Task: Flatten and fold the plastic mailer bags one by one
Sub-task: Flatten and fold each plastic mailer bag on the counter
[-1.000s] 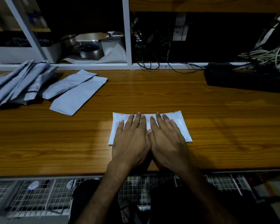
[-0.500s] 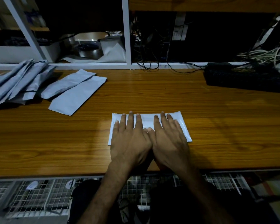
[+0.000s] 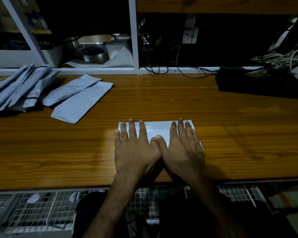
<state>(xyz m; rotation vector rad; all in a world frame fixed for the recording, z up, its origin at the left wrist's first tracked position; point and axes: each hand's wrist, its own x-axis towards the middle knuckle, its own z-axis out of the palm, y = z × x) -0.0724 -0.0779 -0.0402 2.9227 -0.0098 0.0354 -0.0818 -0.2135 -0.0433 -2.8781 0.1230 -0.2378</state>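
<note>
Both hands are flat on a folded white mailer bag [image 3: 157, 130] that sits near the front edge of the wooden desk [image 3: 230, 134], roughly in the middle. The left hand [image 3: 136, 150] has its fingers straight and spread, pressing down on the left half of the bag, with the little finger right at the bag's left edge. The right hand [image 3: 183, 148] does the same on the right half, fingers straight, not gripping anything, just pushing flat. The two thumbs touch each other in the middle of the bag. Fingertips reach about to the bag's far edge. Off to the far left there's a pile of grey mailer bags [image 3: 15, 88] lying loosely overlapped, and just right of it two more grey bags [image 3: 79, 98] lie side by side at an angle, well apart from the one under the hands. A black keyboard [image 3: 261, 85] sits at the far right of the desk, with a tangle of cables [image 3: 280, 58] behind it. Lighting is pretty dim, so finer detail on the bag is hard to make out.
</note>
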